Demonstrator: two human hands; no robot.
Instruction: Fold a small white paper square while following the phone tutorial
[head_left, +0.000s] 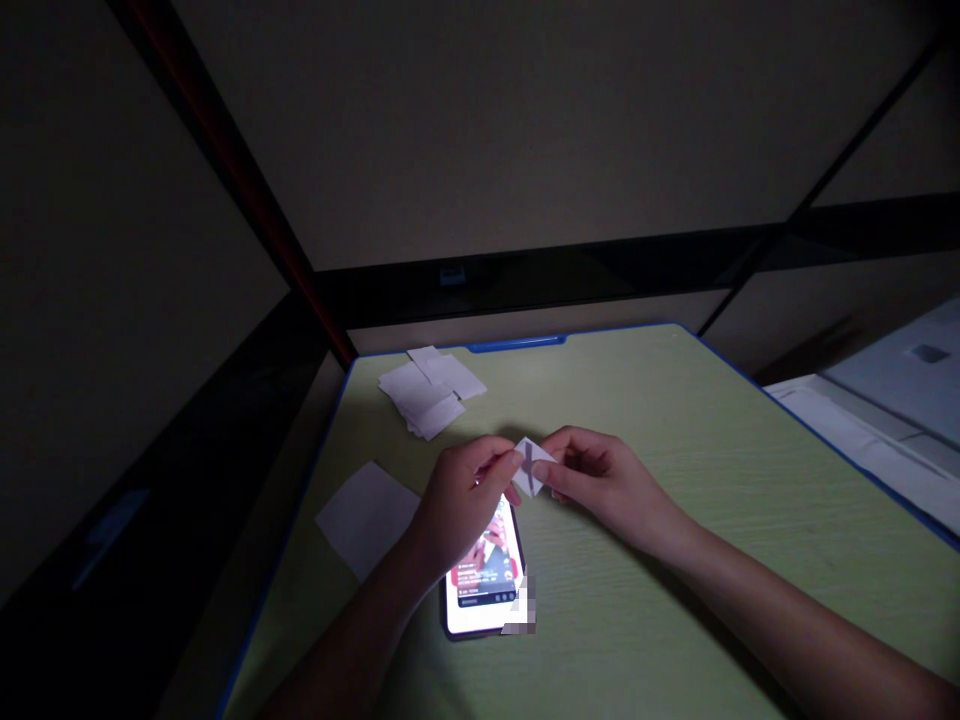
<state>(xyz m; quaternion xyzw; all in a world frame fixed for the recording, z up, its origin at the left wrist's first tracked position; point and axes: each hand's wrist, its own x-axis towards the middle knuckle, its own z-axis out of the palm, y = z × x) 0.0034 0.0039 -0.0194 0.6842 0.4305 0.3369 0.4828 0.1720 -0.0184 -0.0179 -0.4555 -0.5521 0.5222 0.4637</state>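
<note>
A small folded piece of white paper point(531, 480) is held up between my two hands, its corners pointing up and down and a shadow crossing its face. My left hand point(466, 495) pinches its left corner between thumb and fingers. On the opposite corner, my right hand point(592, 468) grips it with the thumb in front; some fingers are hidden behind. Below my left hand lies a phone point(487, 622) with a lit screen showing hands and paper. Part of the phone is covered by my left hand, and a blocky patch blurs its lower right corner.
Several loose white paper sheets point(427, 390) lie in a pile at the table's back left. Another white sheet point(367, 515) rests left of the phone, partly under my left forearm. The green table point(675, 420) has a blue edge and stands near a wall. White furniture point(900, 400) is at right.
</note>
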